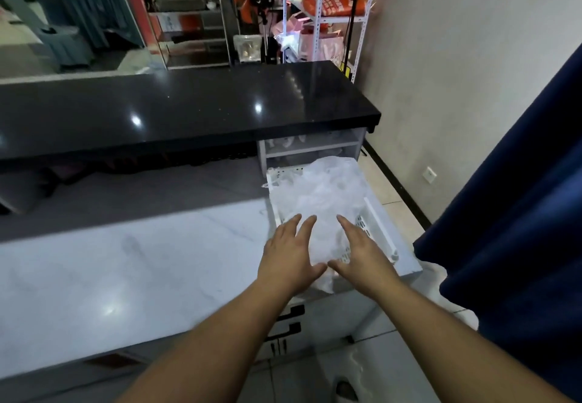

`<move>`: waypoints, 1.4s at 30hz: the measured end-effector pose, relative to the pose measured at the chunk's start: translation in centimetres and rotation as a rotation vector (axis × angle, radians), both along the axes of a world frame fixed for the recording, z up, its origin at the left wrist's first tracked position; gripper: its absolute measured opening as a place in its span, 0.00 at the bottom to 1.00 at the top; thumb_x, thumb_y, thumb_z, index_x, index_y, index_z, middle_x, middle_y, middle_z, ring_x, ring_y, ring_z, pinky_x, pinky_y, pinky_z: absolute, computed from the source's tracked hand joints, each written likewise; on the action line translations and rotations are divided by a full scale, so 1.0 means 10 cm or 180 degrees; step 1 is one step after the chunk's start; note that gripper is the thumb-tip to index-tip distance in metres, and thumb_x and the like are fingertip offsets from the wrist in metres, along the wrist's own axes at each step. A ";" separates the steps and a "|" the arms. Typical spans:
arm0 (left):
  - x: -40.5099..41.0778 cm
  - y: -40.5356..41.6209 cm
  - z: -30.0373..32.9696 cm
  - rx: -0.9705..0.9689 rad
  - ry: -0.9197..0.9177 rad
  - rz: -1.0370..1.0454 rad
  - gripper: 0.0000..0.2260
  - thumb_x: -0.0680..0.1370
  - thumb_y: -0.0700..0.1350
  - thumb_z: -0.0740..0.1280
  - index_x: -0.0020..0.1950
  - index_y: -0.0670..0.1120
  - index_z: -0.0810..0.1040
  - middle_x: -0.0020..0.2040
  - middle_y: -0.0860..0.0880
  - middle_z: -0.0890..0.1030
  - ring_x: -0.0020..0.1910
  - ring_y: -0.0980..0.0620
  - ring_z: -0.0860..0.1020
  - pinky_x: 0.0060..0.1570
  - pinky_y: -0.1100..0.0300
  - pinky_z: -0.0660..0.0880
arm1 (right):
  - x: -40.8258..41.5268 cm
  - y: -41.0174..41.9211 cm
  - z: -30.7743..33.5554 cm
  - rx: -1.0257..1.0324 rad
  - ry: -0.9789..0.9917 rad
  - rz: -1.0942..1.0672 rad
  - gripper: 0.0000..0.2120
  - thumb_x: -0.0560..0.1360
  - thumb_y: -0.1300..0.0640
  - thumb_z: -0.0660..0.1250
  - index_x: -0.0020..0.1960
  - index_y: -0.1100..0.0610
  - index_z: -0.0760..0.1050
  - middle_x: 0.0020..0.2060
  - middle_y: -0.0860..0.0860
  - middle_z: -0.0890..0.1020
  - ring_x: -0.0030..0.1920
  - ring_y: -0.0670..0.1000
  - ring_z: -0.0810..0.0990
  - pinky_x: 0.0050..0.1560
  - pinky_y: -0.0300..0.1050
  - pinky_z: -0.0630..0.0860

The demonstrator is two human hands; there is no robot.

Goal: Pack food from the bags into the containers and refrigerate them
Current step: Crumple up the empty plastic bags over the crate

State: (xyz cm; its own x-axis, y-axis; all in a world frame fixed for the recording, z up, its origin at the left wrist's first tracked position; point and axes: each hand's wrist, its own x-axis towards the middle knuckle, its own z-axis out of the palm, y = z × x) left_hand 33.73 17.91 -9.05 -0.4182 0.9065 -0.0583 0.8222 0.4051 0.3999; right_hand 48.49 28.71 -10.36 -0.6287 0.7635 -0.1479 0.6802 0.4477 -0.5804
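Observation:
A white perforated basket [379,226] stands on the right end of the white marble counter [126,264]. Crumpled clear plastic bags [324,195] fill it and spill over its near edge. My left hand [291,254] and my right hand [359,253] are stretched out side by side over the near part of the bags, fingers straight and spread, thumbs almost meeting. Both palms face down on or just above the plastic; I cannot tell whether they touch it. No food or containers show through the bags.
A raised black countertop [189,109] runs behind the marble counter, with white cubby shelves [311,147] under its right end. A dark blue curtain [519,213] hangs close on the right. Drawer handles [289,320] sit below the counter. Metal racks [327,9] with bags stand at the back.

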 end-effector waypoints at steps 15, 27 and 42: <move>-0.75 1.03 -0.21 -0.0490 -0.0004 0.0600 0.60 0.68 0.70 0.75 0.84 0.61 0.35 0.86 0.51 0.37 0.85 0.45 0.41 0.81 0.45 0.54 | -0.95 1.42 -0.10 0.0929 -0.0991 0.0562 0.62 0.63 0.21 0.68 0.81 0.39 0.34 0.83 0.51 0.36 0.82 0.60 0.35 0.79 0.64 0.40; -0.79 1.42 -0.49 -0.0827 -0.0109 0.0818 0.58 0.70 0.68 0.71 0.84 0.53 0.34 0.84 0.48 0.60 0.85 0.46 0.49 0.83 0.49 0.44 | -1.44 1.86 -0.21 -0.1599 -0.0226 0.0830 0.67 0.63 0.37 0.81 0.82 0.41 0.35 0.66 0.55 0.78 0.60 0.55 0.79 0.58 0.46 0.76; -0.78 1.67 -0.14 0.0195 -0.1621 0.0861 0.28 0.69 0.56 0.78 0.64 0.59 0.70 0.56 0.56 0.83 0.53 0.54 0.83 0.55 0.50 0.81 | -1.39 1.84 -0.24 -0.3359 0.1145 -0.0209 0.20 0.71 0.66 0.75 0.63 0.60 0.78 0.51 0.62 0.86 0.52 0.62 0.87 0.51 0.54 0.85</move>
State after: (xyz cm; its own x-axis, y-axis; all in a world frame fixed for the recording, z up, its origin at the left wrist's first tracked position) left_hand 25.90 34.66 -10.41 -0.5683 0.7794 -0.2637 0.3904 0.5375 0.7474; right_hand 34.64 47.09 -12.75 -0.7284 0.3960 -0.5591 0.4002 -0.4165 -0.8163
